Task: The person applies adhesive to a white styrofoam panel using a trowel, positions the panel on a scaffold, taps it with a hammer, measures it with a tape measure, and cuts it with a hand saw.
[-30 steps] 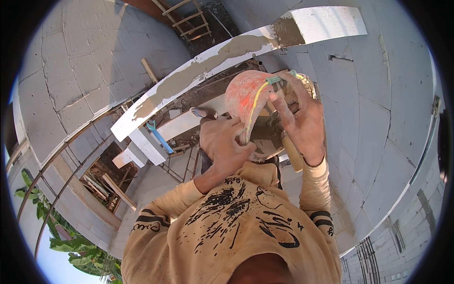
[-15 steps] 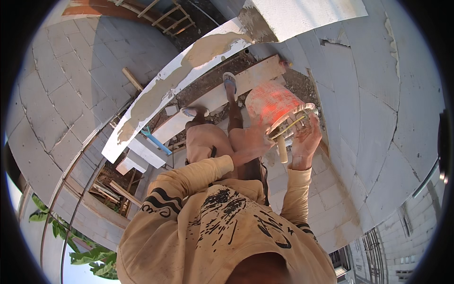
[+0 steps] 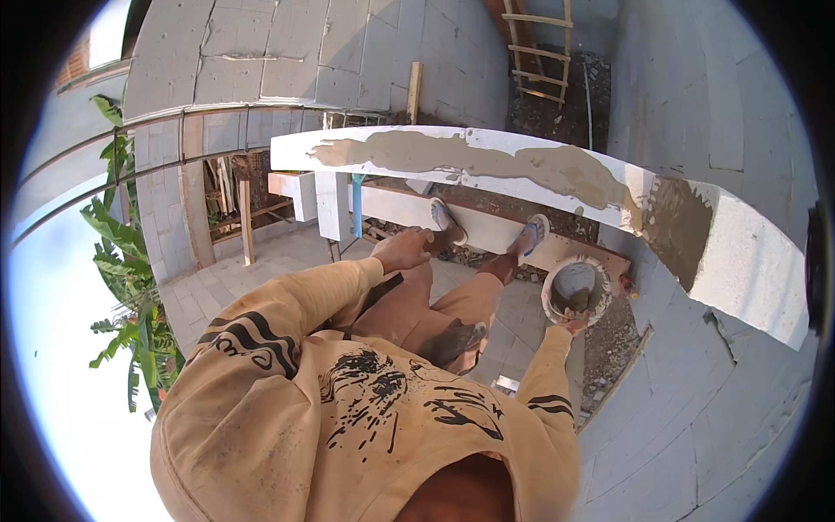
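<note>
At the right, my right hand (image 3: 575, 324) is closed on the near rim of a round bucket (image 3: 597, 311), smeared with pale residue. The bucket's mouth faces up, and grey mortar (image 3: 574, 283) shows inside with a darker brownish patch close to my fingers. My left hand (image 3: 404, 249) hangs in front of my left thigh, apart from the bucket. Its fingers are curled in, and no object shows in them. Beyond both hands runs a white block beam (image 3: 291, 152), its top partly spread with grey-brown mortar (image 3: 487, 163).
My sandalled feet (image 3: 532, 237) stand by a pale plank (image 3: 391, 207) below the beam. White blocks (image 3: 332, 206) and a blue-handled tool (image 3: 357, 205) are at its left end. A grey block wall (image 3: 670, 383) rises on the right; a wooden ladder (image 3: 539, 52) lies beyond.
My view has swung round. The orange-sided bucket, tilted close to me with both hands at it, is now upright and farther off. My left hand has left it and moved left.
</note>
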Demonstrator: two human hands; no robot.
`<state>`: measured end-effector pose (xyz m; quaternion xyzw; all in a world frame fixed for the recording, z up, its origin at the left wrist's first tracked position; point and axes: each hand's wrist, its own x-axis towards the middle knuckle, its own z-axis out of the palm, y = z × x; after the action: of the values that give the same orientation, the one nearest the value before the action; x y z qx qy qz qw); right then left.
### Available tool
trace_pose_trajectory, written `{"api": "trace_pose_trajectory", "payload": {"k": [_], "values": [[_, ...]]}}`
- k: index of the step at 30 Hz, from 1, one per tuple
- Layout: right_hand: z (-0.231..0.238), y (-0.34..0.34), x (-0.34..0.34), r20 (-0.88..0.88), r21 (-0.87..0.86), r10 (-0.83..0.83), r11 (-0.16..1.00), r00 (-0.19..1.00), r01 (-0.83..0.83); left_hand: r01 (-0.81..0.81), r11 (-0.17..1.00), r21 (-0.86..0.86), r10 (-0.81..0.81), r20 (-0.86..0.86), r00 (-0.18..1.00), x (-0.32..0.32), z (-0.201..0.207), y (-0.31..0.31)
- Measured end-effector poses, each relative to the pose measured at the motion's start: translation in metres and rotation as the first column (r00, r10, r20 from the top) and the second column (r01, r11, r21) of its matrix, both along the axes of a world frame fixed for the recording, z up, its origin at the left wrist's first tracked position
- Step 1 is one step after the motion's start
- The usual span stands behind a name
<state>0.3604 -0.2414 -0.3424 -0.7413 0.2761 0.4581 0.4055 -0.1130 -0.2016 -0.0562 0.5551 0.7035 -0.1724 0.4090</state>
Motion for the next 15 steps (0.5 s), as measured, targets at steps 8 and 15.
{"api": "trace_pose_trajectory", "payload": {"k": [8, 15], "values": [[-0.118, -0.02, 0.027, 0.12, 0.031, 0.609, 0.787, 0.784, -0.616, -0.486, 0.874, 0.021, 0.485, -0.097, 0.869, -0.093, -0.008, -0.055], [-0.032, 0.02, -0.024, -0.098, -0.087, 0.561, 0.818, 0.822, -0.569, -0.575, 0.817, -0.038, 0.576, 0.022, 0.817, -0.058, 0.01, -0.109]]}}
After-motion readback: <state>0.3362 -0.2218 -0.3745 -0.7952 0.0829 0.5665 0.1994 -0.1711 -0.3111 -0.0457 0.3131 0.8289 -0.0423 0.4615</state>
